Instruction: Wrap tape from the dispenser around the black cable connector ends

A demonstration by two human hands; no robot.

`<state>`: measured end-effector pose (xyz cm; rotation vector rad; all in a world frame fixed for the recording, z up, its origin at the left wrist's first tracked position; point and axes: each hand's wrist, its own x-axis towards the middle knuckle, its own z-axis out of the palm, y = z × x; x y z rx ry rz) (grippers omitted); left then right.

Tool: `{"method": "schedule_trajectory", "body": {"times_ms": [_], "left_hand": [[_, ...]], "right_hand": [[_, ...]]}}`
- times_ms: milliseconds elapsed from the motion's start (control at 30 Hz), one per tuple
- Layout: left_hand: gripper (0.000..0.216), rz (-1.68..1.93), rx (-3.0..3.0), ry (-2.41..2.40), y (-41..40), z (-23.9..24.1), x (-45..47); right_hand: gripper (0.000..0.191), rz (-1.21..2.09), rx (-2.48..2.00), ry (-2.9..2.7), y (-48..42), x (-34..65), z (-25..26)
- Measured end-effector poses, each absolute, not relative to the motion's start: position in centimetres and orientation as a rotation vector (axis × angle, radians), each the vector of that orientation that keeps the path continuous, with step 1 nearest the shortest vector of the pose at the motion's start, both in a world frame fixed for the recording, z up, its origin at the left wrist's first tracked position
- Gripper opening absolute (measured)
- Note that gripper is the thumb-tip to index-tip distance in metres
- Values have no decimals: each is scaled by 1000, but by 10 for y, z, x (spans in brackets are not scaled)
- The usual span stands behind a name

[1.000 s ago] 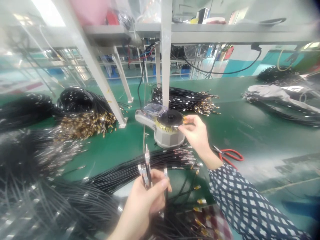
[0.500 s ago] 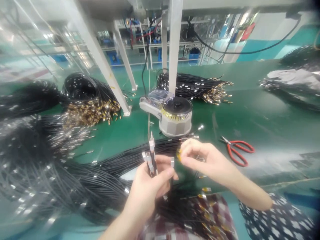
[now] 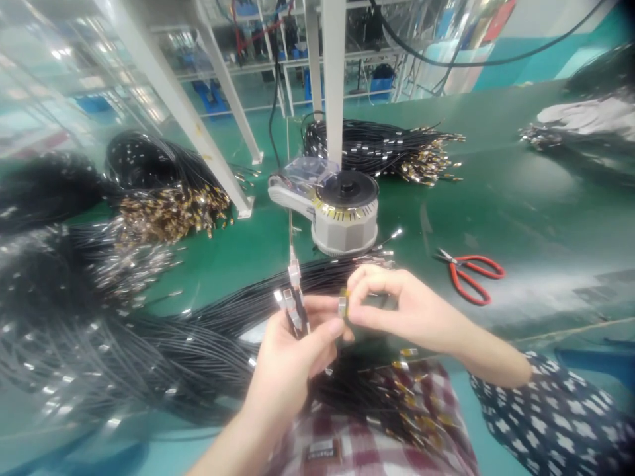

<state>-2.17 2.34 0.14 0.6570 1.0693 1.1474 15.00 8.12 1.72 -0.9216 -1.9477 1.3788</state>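
My left hand (image 3: pixel 292 360) is closed round a few thin black cables (image 3: pixel 296 305) whose metal-sleeved ends stick up above my thumb. My right hand (image 3: pixel 401 307) pinches a small yellowish piece of tape (image 3: pixel 343 303) against one cable end held in the left hand. Both hands are low in the middle, over a spread of black cables (image 3: pixel 208 330) on the green table (image 3: pixel 520 211). Just beyond them stands a grey round tape dispenser (image 3: pixel 337 208) with yellow tape pieces around its rim.
Red-handled scissors (image 3: pixel 469 274) lie right of my right hand. Bundles of black cables with gold terminals sit at the back centre (image 3: pixel 397 149) and left (image 3: pixel 163 198). White frame posts (image 3: pixel 333 73) rise behind the dispenser. More cable piles fill the left side.
My right hand left the dispenser rim, came down to the left hand with a piece of tape, and now presses it on a cable end. The view tilted down.
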Motion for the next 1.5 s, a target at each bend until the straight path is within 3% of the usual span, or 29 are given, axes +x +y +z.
{"method": "schedule_trajectory", "body": {"times_ms": [1000,1300,1500], "left_hand": [[18,1195,725,1138,24,3,-18],[17,1297,712,1182,24,3,-22],[17,1291,728,1210,23,3,-23]], "right_hand": [[20,1200,-1089,-1980,73,140,23],[22,1459,-1018,-1745,75,140,14],[23,1447,-1040,-1663,72,136,9]]}}
